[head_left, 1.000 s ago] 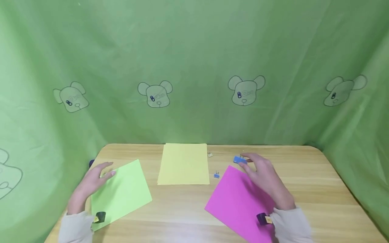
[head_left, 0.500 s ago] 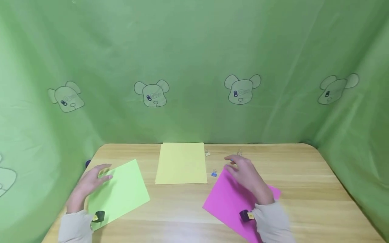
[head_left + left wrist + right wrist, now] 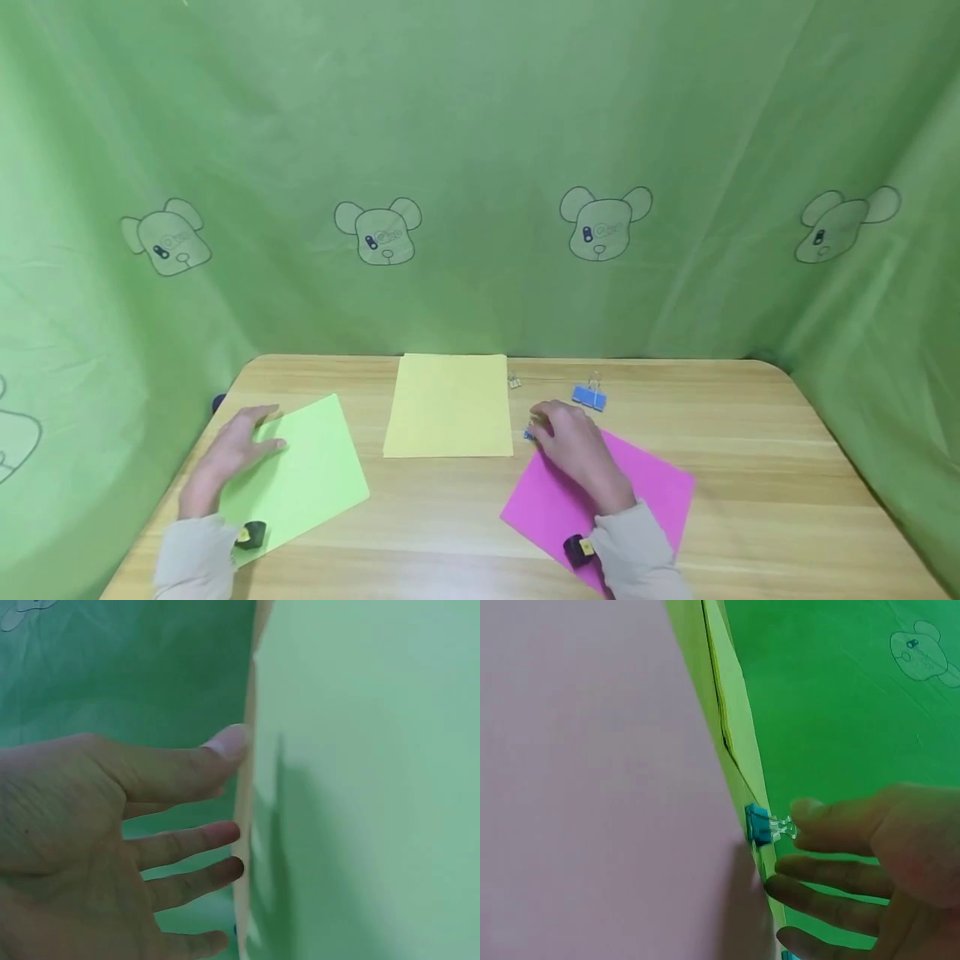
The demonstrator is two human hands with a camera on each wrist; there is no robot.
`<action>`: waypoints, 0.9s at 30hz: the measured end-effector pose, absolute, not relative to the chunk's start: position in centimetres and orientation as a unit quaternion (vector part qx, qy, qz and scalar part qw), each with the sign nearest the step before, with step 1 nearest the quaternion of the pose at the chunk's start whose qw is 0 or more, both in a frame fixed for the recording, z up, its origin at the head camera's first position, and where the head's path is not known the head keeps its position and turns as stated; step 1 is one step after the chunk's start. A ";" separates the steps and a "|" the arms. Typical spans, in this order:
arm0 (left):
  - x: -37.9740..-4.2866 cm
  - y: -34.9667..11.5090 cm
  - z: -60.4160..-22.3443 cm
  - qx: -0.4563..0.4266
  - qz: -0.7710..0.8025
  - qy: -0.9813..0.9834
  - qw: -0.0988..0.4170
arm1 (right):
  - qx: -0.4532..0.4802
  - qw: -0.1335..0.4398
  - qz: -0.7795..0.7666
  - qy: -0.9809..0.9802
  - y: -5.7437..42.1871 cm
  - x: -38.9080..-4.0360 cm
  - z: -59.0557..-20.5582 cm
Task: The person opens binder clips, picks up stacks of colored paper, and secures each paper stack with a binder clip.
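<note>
My right hand (image 3: 573,442) reaches over the magenta paper (image 3: 652,483) with bent, parted fingers. Its fingertips are right at a small blue binder clip (image 3: 528,433), which they partly cover in the head view. In the right wrist view the thumb tip is close to the wire handles of that clip (image 3: 759,825), and the other fingers are spread below. My left hand (image 3: 234,450) hovers by the left edge of the light green paper (image 3: 315,475), holding nothing. Its thumb and fingers stand apart in the left wrist view.
A stack of yellow paper (image 3: 450,408) lies at the back middle of the wooden table (image 3: 765,467). Next to it is a small pale binder clip (image 3: 514,382). A larger blue binder clip (image 3: 590,396) lies farther right. Green curtain (image 3: 480,167) hangs around the table.
My right hand has moved left, from beside the larger blue binder clip to the small blue one. The larger clip is uncovered again on the table. The left hand has hardly moved.
</note>
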State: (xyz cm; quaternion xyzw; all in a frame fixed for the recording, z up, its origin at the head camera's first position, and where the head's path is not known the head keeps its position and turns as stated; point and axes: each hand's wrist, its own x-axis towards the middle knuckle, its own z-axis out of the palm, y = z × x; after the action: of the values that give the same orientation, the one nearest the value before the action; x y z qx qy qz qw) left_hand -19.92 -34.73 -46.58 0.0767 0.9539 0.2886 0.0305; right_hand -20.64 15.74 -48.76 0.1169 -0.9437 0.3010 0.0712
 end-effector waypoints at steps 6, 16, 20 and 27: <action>-20.1 -34.9 -47.0 0.078 0.284 0.955 0.027 | 0.103 0.089 0.288 -0.948 15.1 -20.7 -49.1; -20.0 -34.8 -46.7 0.030 0.248 0.966 0.063 | 0.098 0.094 0.276 -0.952 14.8 -20.6 -49.3; -19.9 -34.9 -46.7 0.008 0.244 0.967 0.079 | 0.096 0.087 0.275 -0.953 14.7 -20.5 -49.2; -20.0 -35.0 -46.7 -0.002 0.251 0.965 0.079 | 0.098 0.085 0.277 -0.952 14.7 -20.6 -49.2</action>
State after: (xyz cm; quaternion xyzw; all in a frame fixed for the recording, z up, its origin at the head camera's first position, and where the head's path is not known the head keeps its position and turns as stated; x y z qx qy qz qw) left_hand -19.98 -35.02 -46.74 -0.0017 0.9646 0.2515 0.0789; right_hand -20.63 14.67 -49.22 0.0984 -0.9521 0.2767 0.0852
